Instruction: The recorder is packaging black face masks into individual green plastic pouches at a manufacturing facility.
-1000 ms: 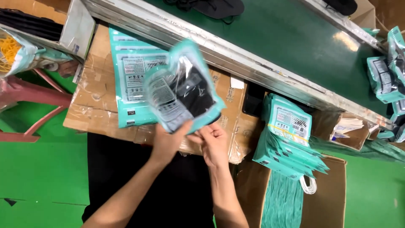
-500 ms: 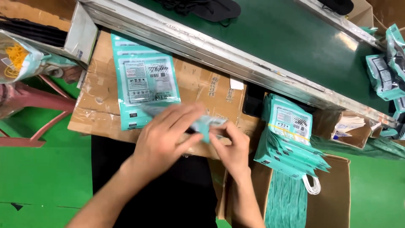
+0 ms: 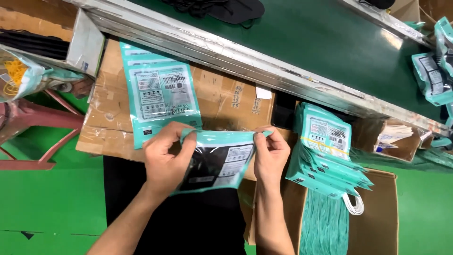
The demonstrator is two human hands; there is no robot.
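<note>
My left hand point(image 3: 166, 159) and my right hand point(image 3: 271, 153) each pinch an upper corner of a teal plastic pouch point(image 3: 218, 161) with a clear window that shows something black inside. I hold the pouch flat over my lap, in front of a cardboard work surface point(image 3: 222, 97). A pile of flat empty teal pouches point(image 3: 158, 92) lies on the cardboard just above my left hand.
A bundled stack of teal pouches point(image 3: 325, 148) sits at the right over an open cardboard box point(image 3: 377, 217). A dark green conveyor belt point(image 3: 325, 47) runs behind, carrying black items point(image 3: 226, 8). More filled pouches point(image 3: 432, 75) lie at far right. A red stool point(image 3: 33, 127) stands left.
A second ago I held the pouch tilted up; then both hands pressed it down on the cardboard. Now it is turned sideways and gripped at its two upper corners.
</note>
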